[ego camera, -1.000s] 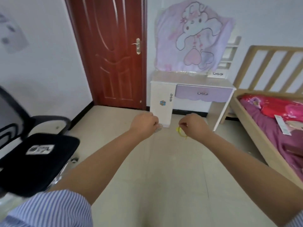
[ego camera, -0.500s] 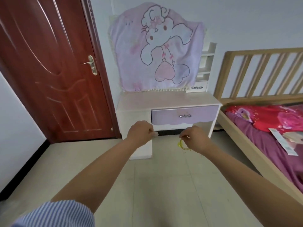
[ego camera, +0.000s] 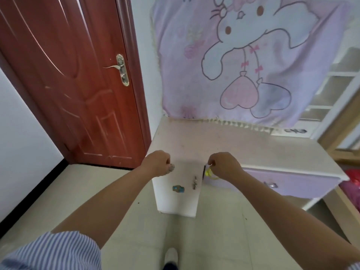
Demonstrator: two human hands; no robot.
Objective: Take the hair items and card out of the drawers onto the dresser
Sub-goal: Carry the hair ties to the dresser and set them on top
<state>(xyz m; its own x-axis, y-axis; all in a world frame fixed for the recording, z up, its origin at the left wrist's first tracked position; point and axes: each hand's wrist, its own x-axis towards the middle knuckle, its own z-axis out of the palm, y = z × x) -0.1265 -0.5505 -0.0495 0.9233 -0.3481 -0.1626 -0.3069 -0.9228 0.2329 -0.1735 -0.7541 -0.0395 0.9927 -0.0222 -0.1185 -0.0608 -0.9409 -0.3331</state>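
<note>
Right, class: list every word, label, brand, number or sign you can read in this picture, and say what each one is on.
No readable text appears anywhere.
Sticker on the white cabinet door: too small and blurred to tell whether it carries any writing.
Hanging cloth: a cartoon drawing only, no words.
Small item in the left hand: too blurred to read.

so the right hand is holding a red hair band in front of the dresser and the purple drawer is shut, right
Not quite: the hair band is yellow, not red. The head view shows it pinched in the right hand, hanging in front of the dresser. The rest stands: the purple drawer is shut.
</note>
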